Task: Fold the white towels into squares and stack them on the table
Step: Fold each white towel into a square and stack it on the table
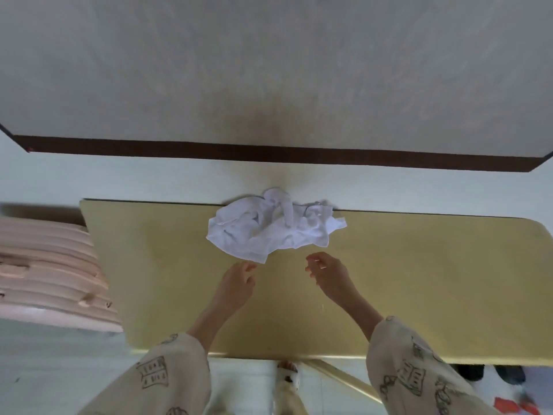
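Two bare hands are reaching forward over a yellow table (419, 280), seen from above by a head-worn camera. The left hand (238, 284) is hovering just short of the near corner of a crumpled pile of white towels (269, 227), its fingers loosely curled and its grip holding nothing. The right hand (330, 275) is hanging a little to the right, near the pile but apart from it, fingers relaxed and slightly bent, its grip also holding nothing. Whether either hand is touching the table surface cannot be told.

The towels are lying bunched and unfolded at the far edge of the table, near its middle, with part of the heap rising against the pale wall (269, 70) behind. How many towels are in the heap cannot be told. A dark brown strip (269, 152) is running across the wall above the table.

Both forearms are emerging from cream sleeves (419, 375) printed with small dark line drawings. To the left of the table, a pink ribbed object (51, 271) is sitting blurred, and its nature is unclear. Below the near edge, a slanting yellow table leg (344, 378) and a foot (288, 369) on a pale floor are showing. Small dark and red shapes at the bottom right are too blurred to identify.
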